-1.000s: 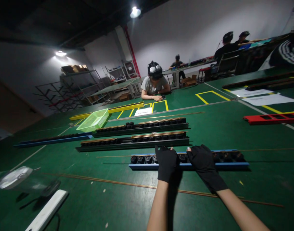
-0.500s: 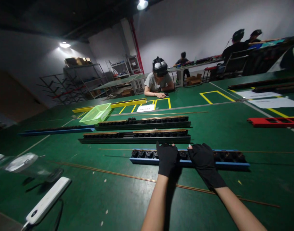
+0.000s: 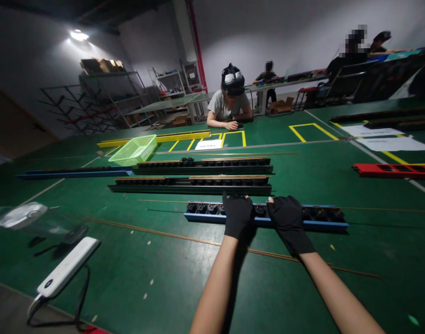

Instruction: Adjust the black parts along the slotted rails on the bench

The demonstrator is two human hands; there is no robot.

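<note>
Resting my left hand (image 3: 237, 215) and right hand (image 3: 288, 226), both in black fingerless gloves, on the blue-edged bar (image 3: 323, 226) is the step in hand. The bar lies flat on the green mat (image 3: 129, 283), the nearest of its row, with its black clips facing up on either side of my hands.

Grip state: both palms lie across the bar, with the fingers reaching its far edge. From this view, I cannot tell whether either hand is clenched or only pressing down. Lifting the bar from this pose calls for a firm hold on both edges.

Thin copper rods (image 3: 184, 240) lie on the mat under my forearms. A white charger (image 3: 66, 266) with its cable sits at lower left. Beyond the bar lie two black bars (image 3: 191, 188), then a green plastic basket (image 3: 133, 150) and a yellow bar (image 3: 184, 136). A red bar (image 3: 395, 170) lies to the right. A co-worker (image 3: 228, 104) leans at the far side of the mat.

Compared with the earlier frame, my hands remain on the same bar, while the view has tilted and the scene sits higher.
</note>
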